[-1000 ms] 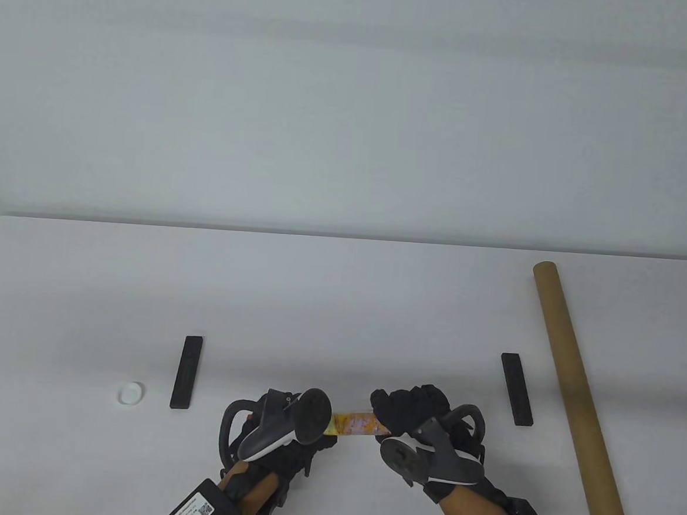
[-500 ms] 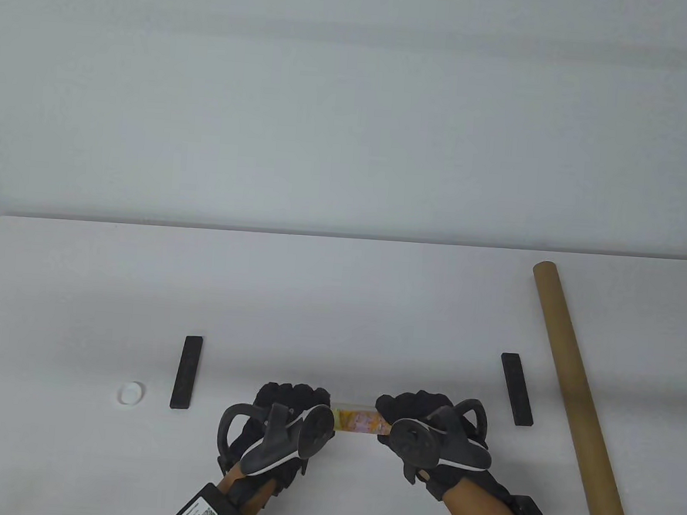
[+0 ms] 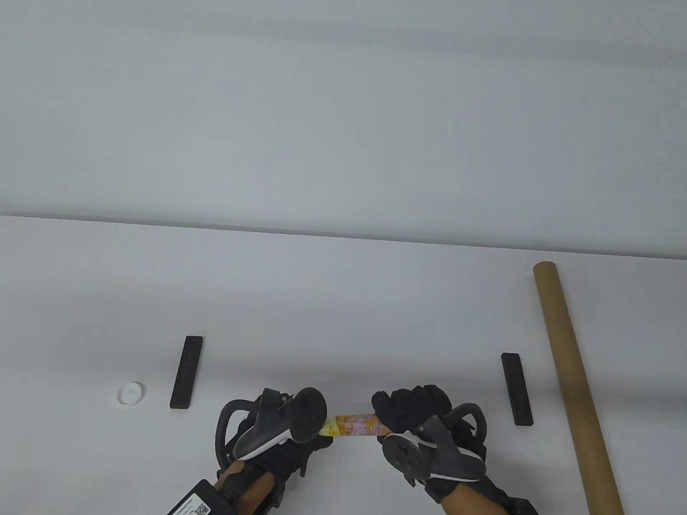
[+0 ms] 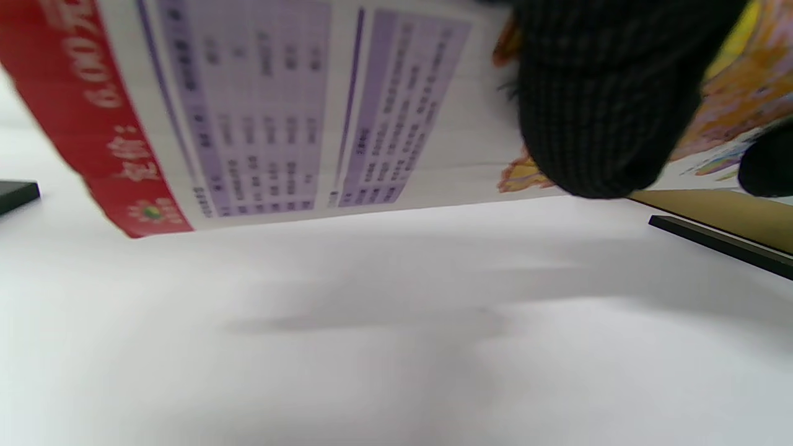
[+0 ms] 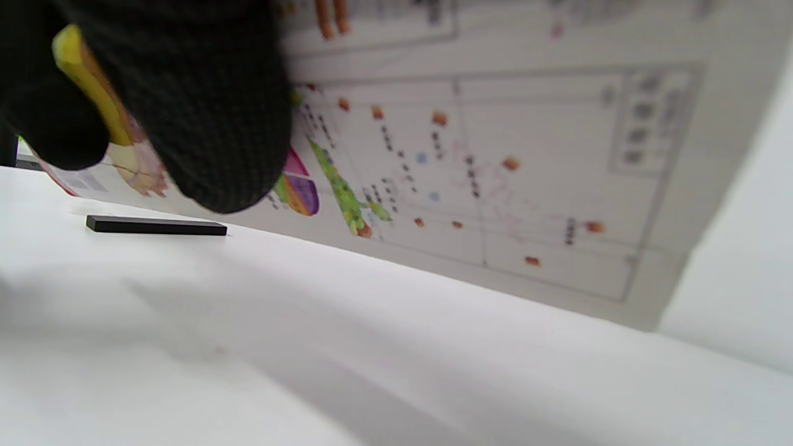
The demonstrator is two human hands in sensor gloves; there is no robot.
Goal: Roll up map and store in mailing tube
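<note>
Against the picture from half a second ago, I see my left hand (image 3: 275, 441) has tilted, its tracker (image 3: 278, 422) swung up and over the knuckles that showed before, and the right hand (image 3: 419, 430) has rolled back so its tracker disc faces me again. A little more of the rolled map (image 3: 355, 425) shows between them, with a yellow-green patch at its left end. The desk (image 3: 340, 304) items have not shifted.

The map is rolled into a narrow tube and held low over the near middle of the desk, both grips wrapped round it, left hand on its left part, right hand on its right part. In the left wrist view a gloved finger (image 4: 604, 105) curls over the printed sheet with its red band and purple tables; in the right wrist view a finger (image 5: 204, 105) does the same over a pale legend panel.

The brown mailing tube (image 3: 575, 391) lies on the right side of the desk, well apart from the hands, its near end open with a pale rim; I cannot see inside it. A small white cap (image 3: 131, 393) sits at the left, beside the left black bar (image 3: 186, 372); the other black bar (image 3: 516, 389) lies between the right hand and the tube.

The hands hide the ends of the roll from above, and both wrist views are blurred, so the print is unreadable.
</note>
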